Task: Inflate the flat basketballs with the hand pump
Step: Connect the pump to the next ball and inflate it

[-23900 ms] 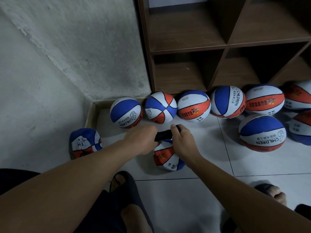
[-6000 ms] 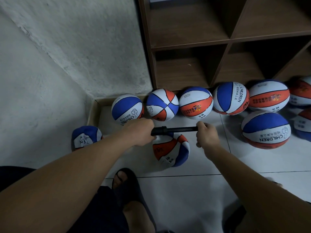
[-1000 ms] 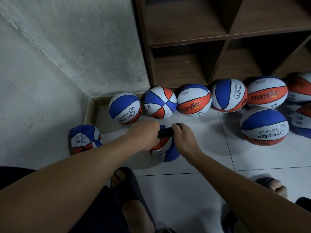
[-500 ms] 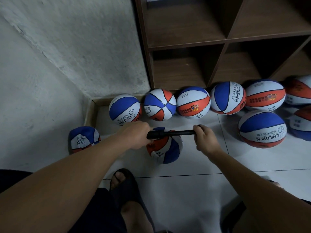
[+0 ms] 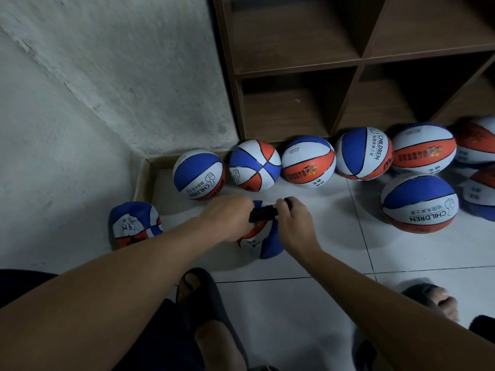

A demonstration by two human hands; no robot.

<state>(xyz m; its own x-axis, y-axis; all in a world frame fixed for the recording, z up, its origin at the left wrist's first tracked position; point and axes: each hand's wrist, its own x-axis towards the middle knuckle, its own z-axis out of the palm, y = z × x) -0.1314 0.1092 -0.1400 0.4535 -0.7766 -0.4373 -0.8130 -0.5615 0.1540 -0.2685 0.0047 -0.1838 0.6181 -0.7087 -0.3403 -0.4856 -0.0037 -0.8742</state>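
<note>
A single wide-angle view looks from the person's head forward and steeply down at a tiled floor [image 5: 308,317], close enough that both forearms run in from the bottom edge and the feet show below. It faces a corner where a rough wall [image 5: 120,76] meets a wooden shelf unit [image 5: 294,62], whose straight lines bow toward the frame edges. No second view shares the scene.

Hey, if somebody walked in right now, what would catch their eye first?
Both hands, left hand and right hand, grip a black hand pump over a half-flat basketball on the tile floor. A crumpled flat basketball sits by the left wall, and a row of inflated basketballs lines the foot of the wooden shelf.
</note>
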